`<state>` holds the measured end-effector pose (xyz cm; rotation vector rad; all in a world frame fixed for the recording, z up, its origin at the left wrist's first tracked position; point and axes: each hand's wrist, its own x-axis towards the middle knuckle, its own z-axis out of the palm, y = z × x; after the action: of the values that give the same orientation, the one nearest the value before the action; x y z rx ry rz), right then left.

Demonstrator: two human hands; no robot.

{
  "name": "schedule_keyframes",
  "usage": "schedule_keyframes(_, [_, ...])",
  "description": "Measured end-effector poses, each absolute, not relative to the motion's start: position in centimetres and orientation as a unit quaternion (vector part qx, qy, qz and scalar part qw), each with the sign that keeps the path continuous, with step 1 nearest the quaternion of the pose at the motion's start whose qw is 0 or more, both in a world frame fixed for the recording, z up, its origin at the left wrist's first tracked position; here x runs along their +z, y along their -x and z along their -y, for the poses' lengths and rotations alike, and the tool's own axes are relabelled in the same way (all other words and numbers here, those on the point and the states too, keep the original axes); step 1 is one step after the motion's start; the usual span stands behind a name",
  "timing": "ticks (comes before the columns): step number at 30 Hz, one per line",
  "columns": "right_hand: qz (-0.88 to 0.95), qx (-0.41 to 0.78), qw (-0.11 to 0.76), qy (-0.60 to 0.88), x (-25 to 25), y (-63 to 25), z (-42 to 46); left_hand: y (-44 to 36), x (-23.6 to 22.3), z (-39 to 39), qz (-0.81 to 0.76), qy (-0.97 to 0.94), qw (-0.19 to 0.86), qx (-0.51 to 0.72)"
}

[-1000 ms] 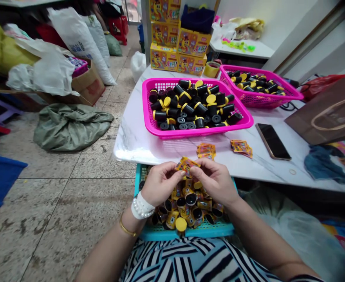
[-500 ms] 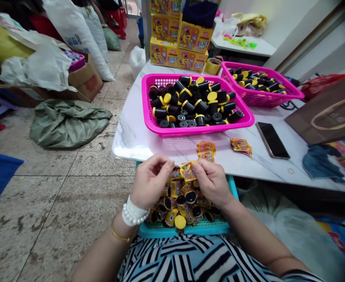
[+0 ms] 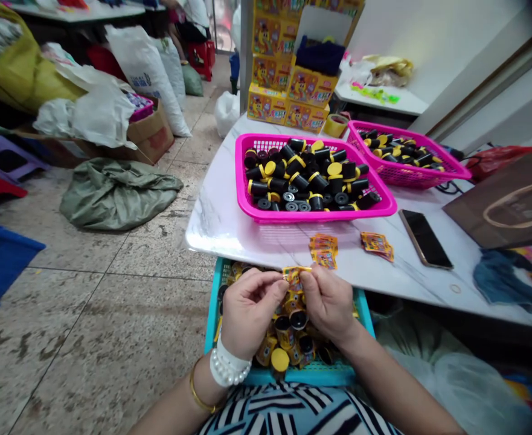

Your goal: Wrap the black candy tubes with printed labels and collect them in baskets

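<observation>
2 bare hands meet above the teal basket (image 3: 306, 376), just past a striped top (image 3: 293, 411). The left hand (image 3: 247, 311), with a pearl bracelet (image 3: 229, 370) at its wrist, pinches the near-left edge of a small printed wrapper (image 3: 295, 277); the right hand (image 3: 331, 302) has its fingers clamped on the wrapper's other side. The step in hand looks like fine fingertip work on that wrapper, and so thin a piece seems to call for a light grip at each edge. Beneath lie dark cups (image 3: 284, 331) in yellow printed wraps, 1 with a plain yellow cap (image 3: 279, 360) facing up. On the counter (image 3: 215, 211), beyond the hands, are 2 wrapper piles, the left (image 3: 323, 249) and the right (image 3: 377, 244), their small print unreadable, then a phone (image 3: 426, 238) with a dark screen. Farther on, 2 pink baskets, the nearer (image 3: 315, 216) and the farther (image 3: 419, 175), hold black cups with yellow caps. A brown bag (image 3: 505, 199) carries faint, illegible lettering. Behind, stacked yellow boxes (image 3: 266, 106) show a cartoon figure and big coloured characters ending in "!", beside tape (image 3: 335, 125). Blue writing on a far white sack (image 3: 145, 78) is too blurred to read.
</observation>
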<state>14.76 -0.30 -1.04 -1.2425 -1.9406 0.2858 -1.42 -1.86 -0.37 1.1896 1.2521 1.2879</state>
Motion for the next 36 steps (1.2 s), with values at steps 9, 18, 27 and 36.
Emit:
schedule_keyframes(9, [0.795, -0.021, 0.418, 0.439, -1.4, -13.4, -0.4, 2.2, -0.5, 1.6, -0.533, -0.488, 0.455, 0.521])
schedule_keyframes(18, [0.827, -0.02, 0.392, 0.401, -1.3, -12.6, -0.9, 2.7, -0.3, 0.9, -0.505, -0.436, 0.497, 0.555])
schedule_keyframes(27, [0.835, 0.079, 0.368, 0.402, 4.7, -12.5, -6.2, 3.3, -0.7, 1.1, -0.447, -0.283, 0.653, 0.542])
schedule_keyframes(36, [0.856, -0.002, -0.01, 0.517, 8.9, -10.2, -20.3, 3.7, -0.9, -0.1, -0.425, -0.262, 0.739, 0.452])
